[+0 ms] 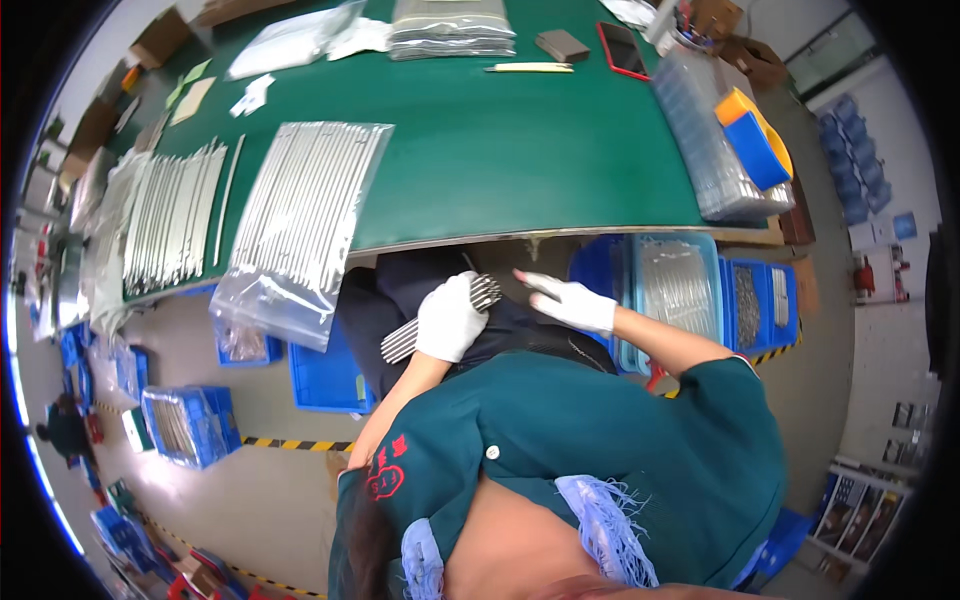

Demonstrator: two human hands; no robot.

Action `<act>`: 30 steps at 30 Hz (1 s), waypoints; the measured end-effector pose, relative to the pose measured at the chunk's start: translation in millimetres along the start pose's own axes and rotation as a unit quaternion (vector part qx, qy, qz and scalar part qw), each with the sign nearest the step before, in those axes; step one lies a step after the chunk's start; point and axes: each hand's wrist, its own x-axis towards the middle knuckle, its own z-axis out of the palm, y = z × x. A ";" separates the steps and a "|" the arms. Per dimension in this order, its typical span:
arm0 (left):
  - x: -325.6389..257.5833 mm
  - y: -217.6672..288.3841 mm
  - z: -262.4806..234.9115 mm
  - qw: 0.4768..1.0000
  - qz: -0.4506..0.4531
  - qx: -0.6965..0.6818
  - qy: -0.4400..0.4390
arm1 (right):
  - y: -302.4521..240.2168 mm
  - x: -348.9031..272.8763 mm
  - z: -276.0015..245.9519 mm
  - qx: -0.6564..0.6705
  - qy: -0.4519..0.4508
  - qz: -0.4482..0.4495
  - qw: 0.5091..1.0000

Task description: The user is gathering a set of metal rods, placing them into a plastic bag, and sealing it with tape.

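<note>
Just this side of the green table [520, 160], your left hand [450, 318] grips metal rods [401, 341]; your right hand [570, 303] is open nearby. Should that lone grip slacken, rods could slide out.

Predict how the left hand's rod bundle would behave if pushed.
The rod bundle looks stiff: its exposed lengths are straight. Its metallic sheen suggests weight for its size. No tie shows outside the left hand, so rods might slide apart.

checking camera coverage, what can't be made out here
Head view:
- Middle of the metal rods: hidden by the left hand.
- Far end of the plastic bag stack: cut off by the upper edge.
- Distant co-worker's hands: too small, blurred.
</note>
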 end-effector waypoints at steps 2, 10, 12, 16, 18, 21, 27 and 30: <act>-2.4 -6.5 4.2 1.000 0.015 0.003 0.016 | 31.8 -54.2 4.4 0.073 -0.056 0.100 0.991; 10.9 0.9 -3.0 0.998 0.038 -0.017 -0.046 | 9.2 -106.6 40.2 0.093 0.082 0.206 0.971; 12.7 0.8 -2.3 0.998 0.038 -0.015 -0.057 | 18.5 -115.8 48.5 0.069 0.104 0.185 0.975; 6.0 -2.1 -2.8 0.999 0.022 -0.035 -0.027 | 26.0 -142.7 68.2 0.098 0.167 0.169 0.966; 2.1 -3.2 -3.9 0.999 0.014 -0.043 -0.008 | 19.3 -143.4 71.1 0.147 0.205 0.164 0.954; -0.2 -1.1 -2.7 1.000 0.004 -0.012 -0.005 | 19.7 -141.3 76.6 0.167 0.215 0.157 0.949; 1.1 -2.4 -1.0 1.000 -0.018 -0.019 -0.017 | 21.0 -147.1 75.7 0.188 0.200 0.187 0.943; 1.3 -3.0 -0.4 1.000 -0.009 -0.016 -0.011 | 20.7 -149.8 76.1 0.202 0.211 0.187 0.938</act>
